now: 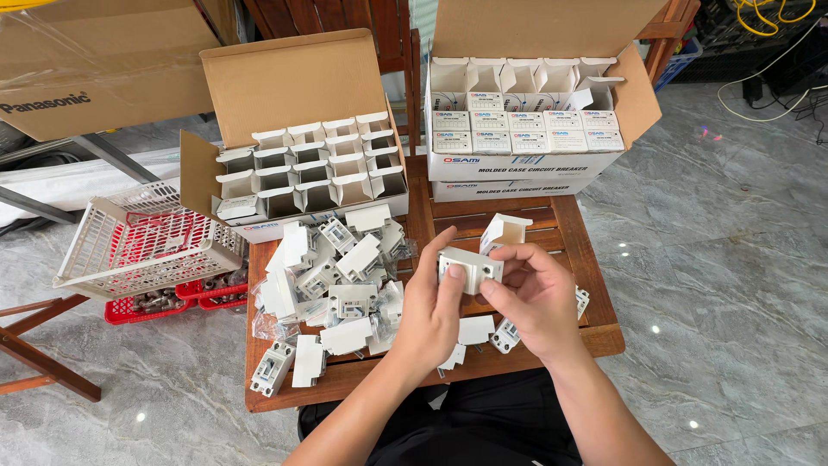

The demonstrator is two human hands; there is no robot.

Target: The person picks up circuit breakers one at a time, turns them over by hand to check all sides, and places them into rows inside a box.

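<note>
Two bare hands meet over a small wooden bench point(595, 336). The left hand point(429, 315) and the right hand point(536, 298) both hold one small white breaker point(470, 269). The fingers of each hand curl around it, one hand on each side, so neither hand is wide open. The breaker sits up in the air between them, just above the middle of the bench.

Just behind the breaker stands a little white box point(504, 231) with its flap open. It looks empty, but its inside does not show well.

On the left part of the bench lies a big pile of breakers point(332, 289), mixed with small clear bags. Many of them are out of their little boxes.

At the back left is an open carton point(297, 155). It is full of little boxes with their flaps up, and they look empty. At the back right is another carton point(526, 129). Most of its little boxes are shut, and only the back row is open.

So it seems one carton is done, and most of the other one is left to go.

A white basket point(142, 242) leans on a red crate point(138, 306) at the left, on the grey floor point(724, 259).
</note>
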